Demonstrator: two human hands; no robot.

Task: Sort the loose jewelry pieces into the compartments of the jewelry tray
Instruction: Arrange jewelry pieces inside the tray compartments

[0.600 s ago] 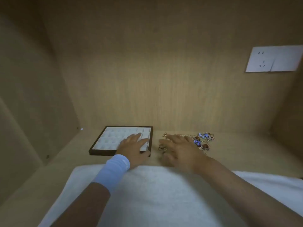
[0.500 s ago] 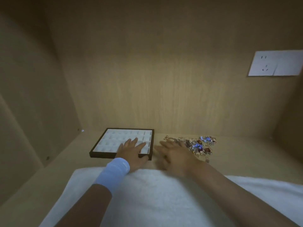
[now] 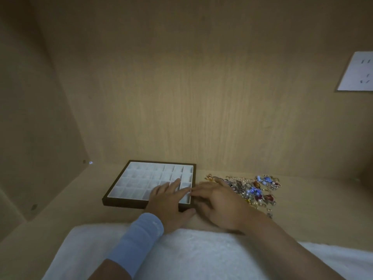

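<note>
Head view puts the left grip (image 3: 168, 201), a bare hand above a light blue wristband (image 3: 139, 237), flat on the near right corner of the dark-framed square jewelry tray with white compartments (image 3: 125, 204). Its fingers lie straight across the cells, holding nothing and apparently steadying the tray. The right grip (image 3: 220, 207) lies just off the tray's right edge, fingers stretched toward the rightmost column of cells. Blur and its own knuckles hide the fingertips, so I cannot tell whether it pinches a piece or is bare. Every cell that shows looks unfilled, so the sorting seems barely begun. The tangled heap of loose jewelry pieces, gold chains with blue and red-brown beads (image 3: 256, 190), sits on the pale wood shelf board (image 3: 312, 209) right of the tray, partly behind the right grip. These pieces are likely light, thin and snag-prone. A chain pulled from the middle would probably drag its neighbours, so each is best pinched at a bead or clasp on the heap's edge and lifted free gently. A white fleecy cloth (image 3: 191, 249) lies nearer than the tray, under both forearms.
</note>
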